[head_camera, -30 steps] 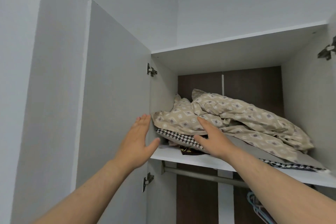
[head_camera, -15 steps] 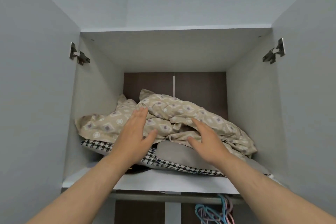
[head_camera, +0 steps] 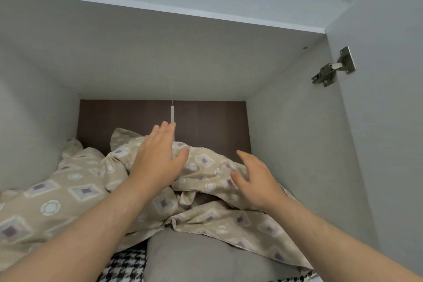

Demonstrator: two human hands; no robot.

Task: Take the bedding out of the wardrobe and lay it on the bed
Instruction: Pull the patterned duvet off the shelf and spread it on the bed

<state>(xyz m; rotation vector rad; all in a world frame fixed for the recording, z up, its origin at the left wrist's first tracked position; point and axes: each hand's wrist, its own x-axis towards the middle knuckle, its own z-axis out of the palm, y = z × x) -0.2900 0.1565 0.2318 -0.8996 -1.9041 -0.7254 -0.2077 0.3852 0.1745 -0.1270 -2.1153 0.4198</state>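
Observation:
A crumpled beige bedding (head_camera: pixel 75 192) with a diamond and circle pattern fills the wardrobe's top compartment. It lies over a grey cushion (head_camera: pixel 201 258) and a black-and-white houndstooth fabric (head_camera: pixel 126 268). My left hand (head_camera: pixel 158 160) is spread flat over the top of the beige bundle, fingers apart, reaching towards the back. My right hand (head_camera: pixel 256 181) hovers open at the bundle's right side, fingers apart, holding nothing. The bed is out of view.
The compartment has pale side walls (head_camera: pixel 295 144), a low ceiling panel (head_camera: pixel 160 52) and a dark brown back panel (head_camera: pixel 206 121). The open right door (head_camera: pixel 389 121) hangs on a metal hinge (head_camera: pixel 333 67) at the upper right.
The view has moved closer and deeper into the compartment. Both hands have reached further in over the beige bedding, the left one now near the back panel.

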